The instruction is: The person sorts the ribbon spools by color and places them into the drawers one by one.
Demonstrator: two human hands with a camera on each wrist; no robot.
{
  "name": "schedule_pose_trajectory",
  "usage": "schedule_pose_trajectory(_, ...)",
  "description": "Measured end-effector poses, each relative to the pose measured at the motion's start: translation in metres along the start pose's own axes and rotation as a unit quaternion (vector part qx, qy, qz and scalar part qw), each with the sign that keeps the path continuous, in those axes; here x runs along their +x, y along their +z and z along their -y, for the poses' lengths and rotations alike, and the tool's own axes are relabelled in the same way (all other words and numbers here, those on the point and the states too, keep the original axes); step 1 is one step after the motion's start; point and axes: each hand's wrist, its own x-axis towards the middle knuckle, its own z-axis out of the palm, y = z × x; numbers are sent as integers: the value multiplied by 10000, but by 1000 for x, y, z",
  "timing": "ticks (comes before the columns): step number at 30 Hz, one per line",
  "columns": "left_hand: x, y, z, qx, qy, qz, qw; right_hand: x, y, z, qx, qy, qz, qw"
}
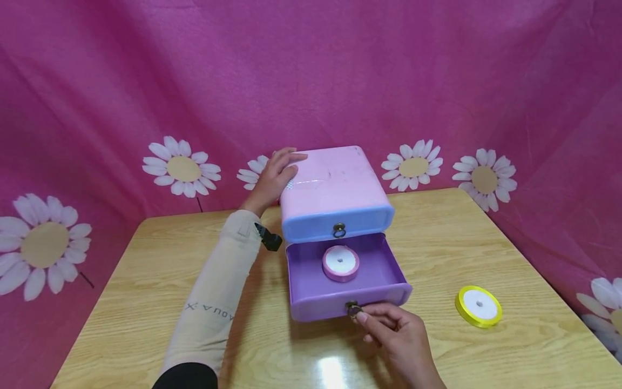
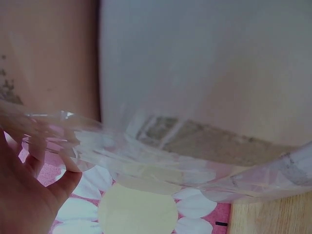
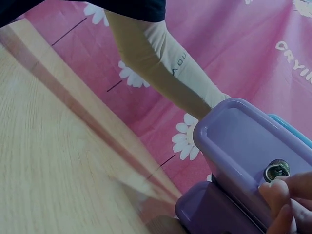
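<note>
A small pink drawer box (image 1: 335, 178) has a blue upper drawer (image 1: 311, 227), which is closed, and a purple lower drawer (image 1: 320, 310) pulled out. Inside the lower drawer lies a ribbon spool (image 1: 340, 260) with a white face and a pink rim. My left hand (image 1: 276, 178) rests on the box's top left edge, fingers stretched over it; in the left wrist view its fingers touch the glossy side. With thumb and fingertips, my right hand (image 1: 398, 329) pinches the lower drawer's metal ring pull (image 3: 277, 170). The upper drawer has a similar ring pull (image 1: 339, 230).
A yellow-rimmed ribbon spool (image 1: 479, 306) lies on the wooden table (image 1: 160, 302), right of the drawer. Behind the table hangs a pink cloth (image 1: 243, 81) printed with white daisies. My left forearm, in a beige sleeve (image 1: 209, 302), reaches along the box's left side.
</note>
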Motion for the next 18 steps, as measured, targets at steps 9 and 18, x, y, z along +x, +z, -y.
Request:
schedule_pose_trajectory(9,0,0,1,-35,-7,-20,10000,9,-1,4,-110,-240,-6,9997)
schedule_pose_trajectory(18,0,-1,-1,-38,344,-76,9994,20,1,5,-230,-339,-42,9992)
